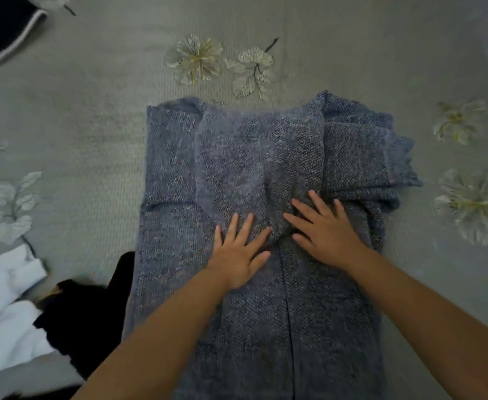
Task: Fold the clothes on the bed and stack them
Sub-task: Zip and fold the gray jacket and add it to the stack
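A blue-grey knitted cardigan lies flat in the middle of the bed, its long body running from the near edge of the view toward the far side, with both sleeves folded inward across the chest so they meet near the centre line; the right sleeve end bunches out in layered folds past the garment's right edge. The knit is coarse and flecked, a pebbly weave with lighter threads, and a straight seam or front opening runs down the lower half. Both hands rest on it, palms down with fingers straight and spread: the left hand presses the fabric just left of the centre line, and the right hand lies just beside it on the right, its fingers reaching over the folded sleeve; neither grip closes on anything. The bare forearms come in from the bottom of the view, over the lower part of the cardigan. To the left, touching the cardigan's lower left edge, lies a crumpled black garment, and beside that, at the left edge of the view, a white garment, partly overlapped by the black one. In the far left corner sits a dark navy cloth with a pale trim. The bedspread is grey-green and finely ribbed, printed with pale cream flowers and leaves around the cardigan
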`<state>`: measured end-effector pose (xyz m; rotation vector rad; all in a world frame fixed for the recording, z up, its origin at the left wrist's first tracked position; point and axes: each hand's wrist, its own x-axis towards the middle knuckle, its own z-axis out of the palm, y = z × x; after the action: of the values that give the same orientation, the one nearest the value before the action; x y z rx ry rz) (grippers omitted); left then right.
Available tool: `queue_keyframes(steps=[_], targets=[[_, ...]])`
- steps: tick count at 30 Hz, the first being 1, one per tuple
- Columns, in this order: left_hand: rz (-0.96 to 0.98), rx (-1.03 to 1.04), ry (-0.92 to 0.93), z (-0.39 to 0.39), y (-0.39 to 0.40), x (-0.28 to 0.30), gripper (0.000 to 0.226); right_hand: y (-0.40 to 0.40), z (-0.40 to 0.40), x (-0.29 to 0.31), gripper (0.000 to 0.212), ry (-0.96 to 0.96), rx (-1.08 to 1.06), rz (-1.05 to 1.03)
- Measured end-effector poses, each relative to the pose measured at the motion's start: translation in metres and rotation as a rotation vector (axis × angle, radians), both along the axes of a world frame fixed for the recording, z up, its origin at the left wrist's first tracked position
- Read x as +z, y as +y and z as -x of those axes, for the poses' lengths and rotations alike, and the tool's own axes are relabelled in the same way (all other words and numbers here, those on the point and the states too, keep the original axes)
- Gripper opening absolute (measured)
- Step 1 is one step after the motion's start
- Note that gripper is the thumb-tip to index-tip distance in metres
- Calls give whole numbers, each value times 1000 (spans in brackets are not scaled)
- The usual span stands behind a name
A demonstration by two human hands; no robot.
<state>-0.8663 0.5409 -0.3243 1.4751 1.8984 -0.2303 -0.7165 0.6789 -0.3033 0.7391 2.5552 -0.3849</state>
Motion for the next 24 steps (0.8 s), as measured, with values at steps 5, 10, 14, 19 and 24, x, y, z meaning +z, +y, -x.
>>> queue_keyframes(steps=[5,10,14,19,24], targets=[[-267,137,2,-9,-31,11,58,-33,-56,8,68,158,-53,-19],[-569,-184,131,-48,-134,22,70,-140,-145,1,63,435,43,-48],[-374,-327,233,-80,-212,11,89,-201,-204,-10,76,519,-97,-30],[-206,-213,254,-89,-252,11,73,-234,-220,-2,59,481,-896,358],[-237,-179,238,-105,-253,26,46,-279,-189,23,20,637,-575,-18]])
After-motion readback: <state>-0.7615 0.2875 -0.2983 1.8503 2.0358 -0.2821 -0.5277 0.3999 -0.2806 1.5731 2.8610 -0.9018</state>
